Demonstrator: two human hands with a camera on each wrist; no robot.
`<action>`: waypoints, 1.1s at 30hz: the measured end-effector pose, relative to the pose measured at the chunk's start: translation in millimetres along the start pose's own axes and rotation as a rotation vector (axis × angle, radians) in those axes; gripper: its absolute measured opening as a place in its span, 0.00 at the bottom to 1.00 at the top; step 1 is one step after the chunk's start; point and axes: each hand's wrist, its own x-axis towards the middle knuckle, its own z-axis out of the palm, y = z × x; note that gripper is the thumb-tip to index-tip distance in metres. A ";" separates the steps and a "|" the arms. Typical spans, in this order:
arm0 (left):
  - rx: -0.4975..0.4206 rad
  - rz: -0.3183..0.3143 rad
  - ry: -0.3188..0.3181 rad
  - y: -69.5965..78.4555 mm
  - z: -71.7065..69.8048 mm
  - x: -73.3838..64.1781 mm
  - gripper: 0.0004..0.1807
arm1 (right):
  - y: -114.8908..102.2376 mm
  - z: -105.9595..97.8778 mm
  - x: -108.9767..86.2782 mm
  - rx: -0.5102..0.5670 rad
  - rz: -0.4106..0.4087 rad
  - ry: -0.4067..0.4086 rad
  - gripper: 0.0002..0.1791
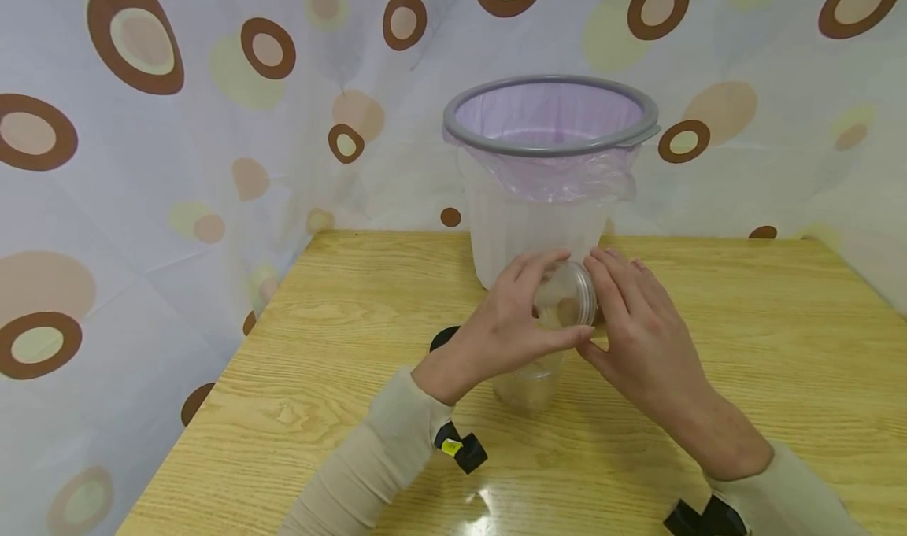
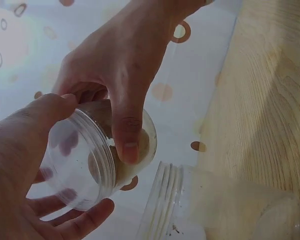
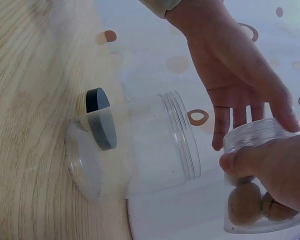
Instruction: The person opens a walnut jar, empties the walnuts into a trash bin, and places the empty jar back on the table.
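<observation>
Above the table I hold a short clear plastic jar (image 1: pixel 556 288) tipped on its side, its threaded mouth toward the left hand. Several brown walnut-like balls (image 3: pixel 245 205) lie inside it. My right hand (image 1: pixel 641 335) grips its body, thumb across the side. The left hand (image 1: pixel 499 327) curves round the mouth, with thumb and fingers at the rim. Just below stands a taller clear jar (image 1: pixel 527 390), upright and uncapped on the table; in the head view the left hand partly hides it. A black lid (image 3: pixel 101 117) lies beyond this jar, partly hidden by the left wrist in the head view.
A pale bin (image 1: pixel 534 221) with a grey rim and a lilac bag liner stands behind the hands on the wooden table (image 1: pixel 340 347). A patterned curtain (image 1: pixel 212 127) hangs along the table's back and left sides. Both wrists carry black camera mounts.
</observation>
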 end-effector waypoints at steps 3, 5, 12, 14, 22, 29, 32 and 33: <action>-0.078 -0.138 -0.032 3.3 -1.3 0.8 0.45 | 0.1 -0.1 -0.3 0.003 -0.007 0.005 0.57; -0.078 -0.173 -0.047 5.2 -2.5 1.5 0.47 | 0.0 -0.3 -0.5 0.012 -0.006 0.009 0.57; 0.029 -0.066 -0.131 5.3 -4.0 -1.8 0.56 | -1.1 -2.6 -3.0 0.012 0.023 -0.011 0.64; 0.064 -0.056 -0.122 4.7 -3.5 -2.4 0.54 | -0.7 -2.8 -3.1 0.012 0.022 -0.008 0.63; 0.147 -0.167 -0.092 7.2 -2.3 -0.2 0.50 | 0.4 -1.1 -3.6 0.015 0.009 0.004 0.58; 0.149 -0.015 -0.021 6.1 -0.7 1.5 0.53 | 0.1 -2.3 -2.2 0.008 0.011 0.005 0.60; 0.173 0.176 -0.002 2.3 -1.2 3.9 0.52 | 1.0 -4.2 -2.4 0.007 0.018 0.001 0.63; 0.183 0.232 0.003 1.0 -1.3 4.6 0.51 | 1.2 -4.6 -2.6 0.006 0.019 0.002 0.63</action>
